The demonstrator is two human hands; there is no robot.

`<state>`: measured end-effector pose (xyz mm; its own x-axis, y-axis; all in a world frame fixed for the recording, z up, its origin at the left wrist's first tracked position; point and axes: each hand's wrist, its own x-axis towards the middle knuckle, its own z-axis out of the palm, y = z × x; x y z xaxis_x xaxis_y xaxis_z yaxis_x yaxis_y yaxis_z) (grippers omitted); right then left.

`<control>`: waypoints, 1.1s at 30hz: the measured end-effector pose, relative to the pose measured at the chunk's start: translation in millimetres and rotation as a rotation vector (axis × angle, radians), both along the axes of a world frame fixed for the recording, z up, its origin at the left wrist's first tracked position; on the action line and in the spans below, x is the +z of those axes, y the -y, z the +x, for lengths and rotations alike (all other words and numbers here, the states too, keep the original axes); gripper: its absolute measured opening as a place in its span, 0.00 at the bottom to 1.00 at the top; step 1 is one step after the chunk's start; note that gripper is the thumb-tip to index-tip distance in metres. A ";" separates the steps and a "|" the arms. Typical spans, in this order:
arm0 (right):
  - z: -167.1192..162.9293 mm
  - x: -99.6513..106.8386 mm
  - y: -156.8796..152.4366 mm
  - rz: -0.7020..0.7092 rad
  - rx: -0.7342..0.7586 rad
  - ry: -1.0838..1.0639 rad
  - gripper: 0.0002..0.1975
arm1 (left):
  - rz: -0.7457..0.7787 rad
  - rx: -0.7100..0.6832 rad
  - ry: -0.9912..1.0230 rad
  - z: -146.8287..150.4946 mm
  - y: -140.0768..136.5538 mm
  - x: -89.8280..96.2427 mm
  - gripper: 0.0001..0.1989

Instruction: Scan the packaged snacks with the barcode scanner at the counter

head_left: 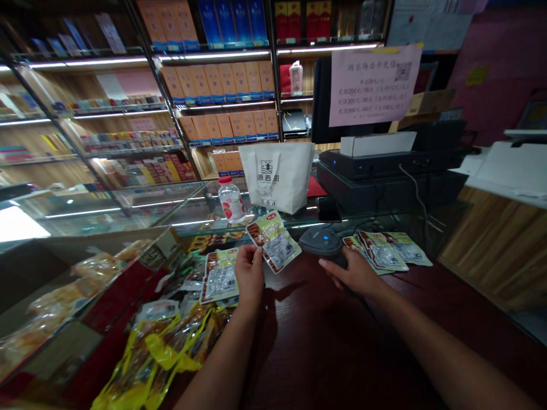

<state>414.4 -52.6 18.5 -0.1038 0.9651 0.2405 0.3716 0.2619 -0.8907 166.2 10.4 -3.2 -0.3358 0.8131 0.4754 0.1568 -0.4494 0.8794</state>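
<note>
Okay, left hand point(250, 276) has its fingers pinched on the edge of a flat snack packet point(276, 245), held above the table point(299, 353); right hand point(352, 270) has its fingers wrapped around the barcode scanner point(320, 242), head near the packet. Cardboard box point(111, 307) at left holds clear-wrapped food point(96, 265), type unclear; box is cut off by the left edge. Yellow-marked plastic bag point(162, 350) beside it has brownish packaged stuff inside, blurred, bottom cropped. White tote bag point(294, 176) stands upright behind, contents out of sight; red-capped bottle point(231, 199) next to it, fill level unreadable. Similar packets point(387, 253) overlap at right, partly behind the right hand. Scanner handle mostly covered by the hand, packet small print illegible.
</note>
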 end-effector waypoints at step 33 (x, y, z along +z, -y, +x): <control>-0.7 6.0 5.3 -0.058 0.080 0.084 0.19 | 0.015 0.195 -0.112 -48.8 4.4 32.5 0.08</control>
<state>413.7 -58.0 24.5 -0.1981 0.9650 0.1718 0.4253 0.2425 -0.8720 117.4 5.9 29.4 -0.4303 0.7302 0.5307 0.3389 -0.4142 0.8448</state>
